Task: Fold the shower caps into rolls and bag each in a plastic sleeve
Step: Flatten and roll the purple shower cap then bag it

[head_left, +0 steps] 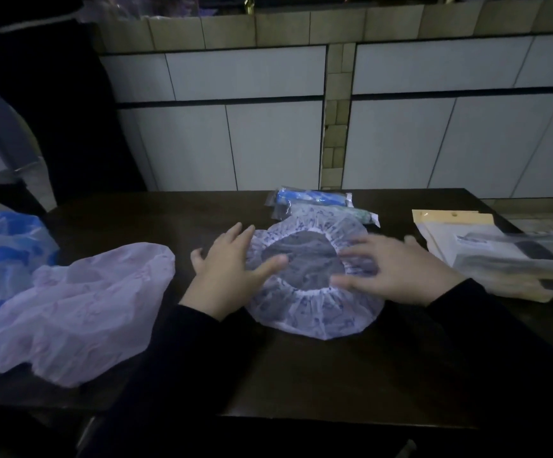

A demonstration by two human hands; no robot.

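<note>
— Thin printed plastic, that is what lies nearest: a round white shower cap with a blue pattern and a gathered elastic rim (314,312), flat on the dark wooden table (301,375), opening upward, at the middle of the view.

— And the hands?

— Both flat on it, fingers spread. The left hand (227,269) rests on the cap's left rim, its fingertips reaching toward the opening; the right hand (397,271) lies over the right rim. Neither pinches anything. The right one is blurred, so whether it presses or only touches I cannot tell.

— How will the cap handle?

— My judgement: very light, limp, somewhat slick film. It will spring at the elastic and trap air, so it wants flattening with open palms before any fold. Take hold at the gathered rim on opposite sides — the band gives the fingers something firmer than the film.

— What else is on the table?

— To the left, a crumpled pale lilac plastic shower cap (80,312), and beside it at the edge a blue-and-white patterned plastic shower cap (0,259), both unfolded. To the right, a stack of flat clear plastic sleeves with yellowish card headers (486,252), well within reach. Farther back, just beyond the cap, two rolled caps already in clear sleeves (318,203).

— Beyond that?

— A white-tiled wall (252,127).
</note>
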